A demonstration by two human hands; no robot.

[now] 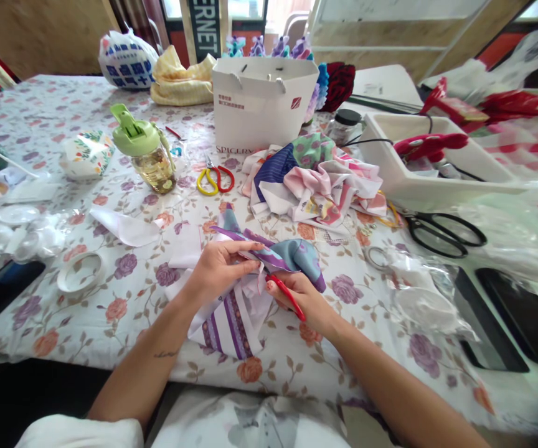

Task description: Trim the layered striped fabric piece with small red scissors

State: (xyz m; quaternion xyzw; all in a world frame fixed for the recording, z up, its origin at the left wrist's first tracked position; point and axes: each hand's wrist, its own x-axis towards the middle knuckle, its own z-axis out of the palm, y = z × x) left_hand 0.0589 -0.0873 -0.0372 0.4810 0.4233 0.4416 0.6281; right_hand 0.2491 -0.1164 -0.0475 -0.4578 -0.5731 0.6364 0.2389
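Observation:
Near the table's front, my left hand (pixel 225 264) is closed, pinching the edge of a blue and purple patterned fabric piece (pixel 299 255) between thumb and fingers. My right hand (pixel 309 302) meets it at the same cloth, closed around a slim red-handled tool (pixel 290 298) that looks like thread snips. Its tip is hidden at the fabric. A thin reddish thread shows by the right fingertips. White cloth with purple striped bands (pixel 231 323) hangs below both hands and rests on the table. More white fabric (pixel 187 242) lies beside my left hand.
Beyond the hands lie yellow-and-red-handled scissors (pixel 215 177), a heap of fabric scraps (pixel 320 186) and a green-lidded bottle (pixel 145 149). A white paper bag (pixel 262 102) stands behind. Rightward are black scissors (pixel 446 233), a white bin (pixel 441 180) and a phone (pixel 525 311); leftward, a tape roll (pixel 81 272).

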